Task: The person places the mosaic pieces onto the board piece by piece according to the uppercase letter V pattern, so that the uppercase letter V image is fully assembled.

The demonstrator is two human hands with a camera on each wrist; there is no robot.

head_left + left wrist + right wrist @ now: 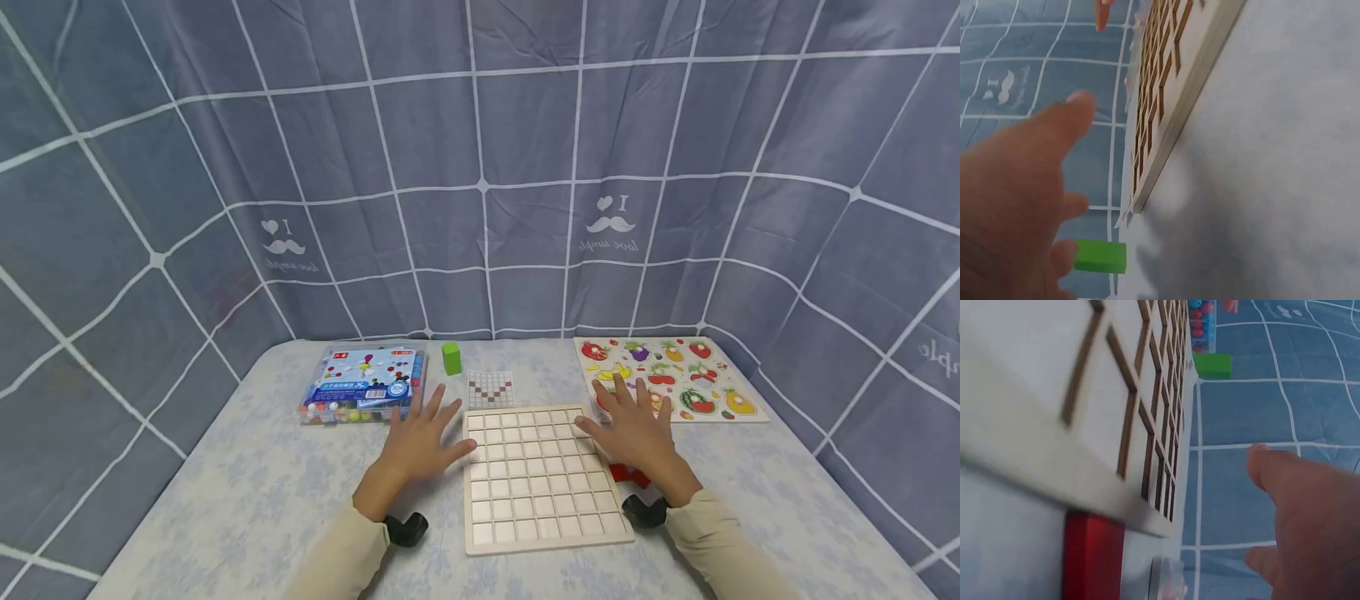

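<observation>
A wooden grid board (540, 475) with square cells lies on the table in the head view, between both hands. Over its left edge hovers my left hand (420, 442), fingers spread and holding nothing. My right hand (633, 425) is spread in the same way by the board's upper right edge, also with nothing in it. Red blocks (630, 475) lie beside the board, partly hidden under the right hand and wrist. Behind the board is a small card (491, 390) with a checked pattern. A green block (452, 358) stands upright at the back.
On the left sits a clear plastic box (363, 383) of colourful beads with a printed blue label. A fruit puzzle board (697, 379) lies at the back right, partly behind the right hand. Grey checked curtains (525, 208) surround the patterned tabletop (247, 500).
</observation>
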